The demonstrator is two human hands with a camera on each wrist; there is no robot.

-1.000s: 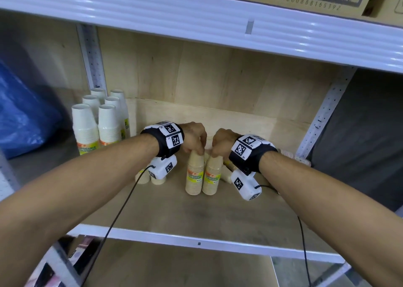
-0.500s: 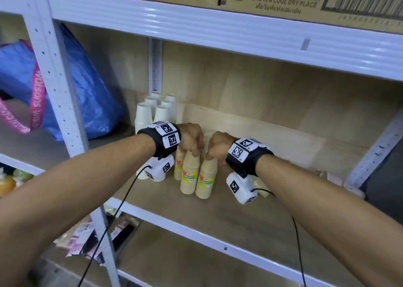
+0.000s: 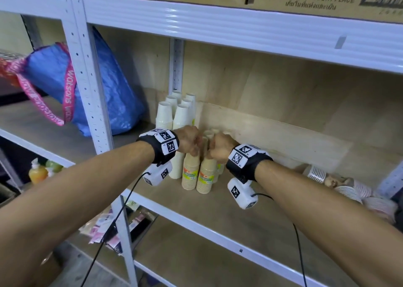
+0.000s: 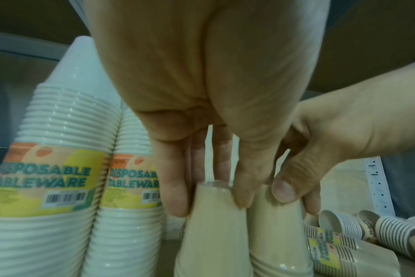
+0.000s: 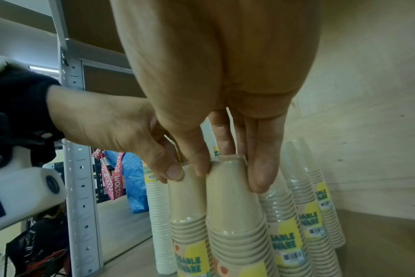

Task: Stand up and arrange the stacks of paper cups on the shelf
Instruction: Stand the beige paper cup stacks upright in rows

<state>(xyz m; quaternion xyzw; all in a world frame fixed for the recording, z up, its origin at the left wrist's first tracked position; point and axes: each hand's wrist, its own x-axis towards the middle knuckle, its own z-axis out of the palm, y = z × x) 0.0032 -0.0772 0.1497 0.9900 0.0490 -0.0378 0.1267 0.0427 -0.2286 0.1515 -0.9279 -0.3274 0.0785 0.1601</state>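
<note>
The left hand (image 3: 189,140) pinches the top of one tan cup stack (image 3: 191,170) and the right hand (image 3: 219,147) pinches the top of its neighbour (image 3: 206,175), thumbs in front, fingers behind. Both stacks stand upright and touching on the shelf (image 3: 218,210), just in front of the white stacks (image 3: 179,116). To do this well, I would keep the grip light, slide the bases rather than lift, move both together toward the standing group, and watch the tall tops for tipping
</note>
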